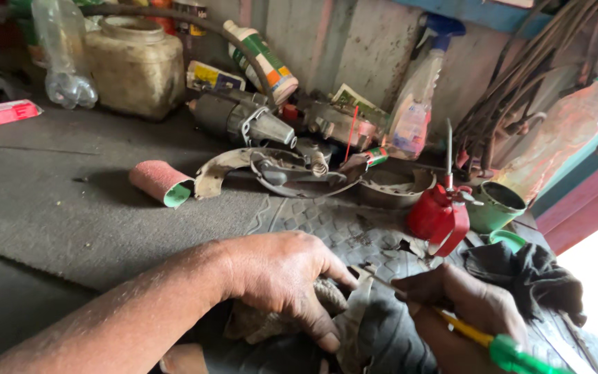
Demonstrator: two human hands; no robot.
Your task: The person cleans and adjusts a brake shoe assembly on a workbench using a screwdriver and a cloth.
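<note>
My left hand (282,277) presses down on a curved, worn metal part (354,318) wrapped partly in a dirty rag, lying on a piece of black tyre tread (327,221). My right hand (468,312) grips a screwdriver with a yellow and green handle (500,346); its thin shaft points left toward the metal part beside my left fingers.
A red oil can (441,215) and a green cup (496,204) stand right of the tread. Brake shoes with springs (278,170), a roll of red sandpaper (160,181), a motor part (243,118), bottles and a grimy jar (136,62) crowd the back. A dark cloth (527,273) lies right.
</note>
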